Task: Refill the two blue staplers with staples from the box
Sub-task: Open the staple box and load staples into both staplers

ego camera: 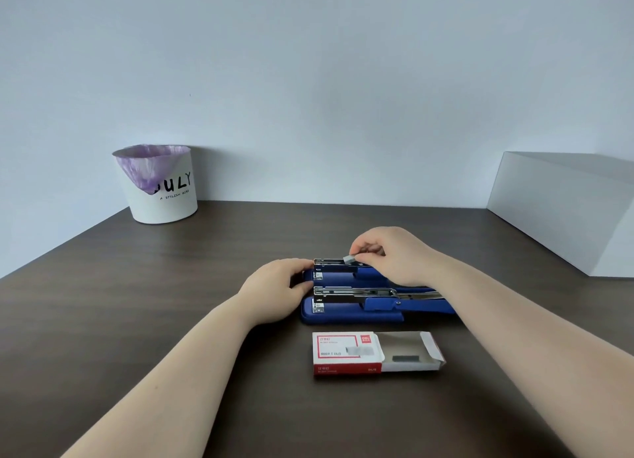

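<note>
Two blue staplers lie side by side on the dark table, both swung open with their metal channels showing. The far stapler (338,273) is steadied at its left end by my left hand (274,291). My right hand (391,253) pinches a small grey strip of staples (350,259) right over the far stapler's channel. The near stapler (353,311) lies untouched in front of it. Closer to me sits the red and white staple box (346,353), its inner tray slid out to the right with a short dark strip of staples (406,358) inside.
A white bin (164,193) with a purple liner stands at the back left against the wall. A large white box (566,210) occupies the back right of the table (137,303).
</note>
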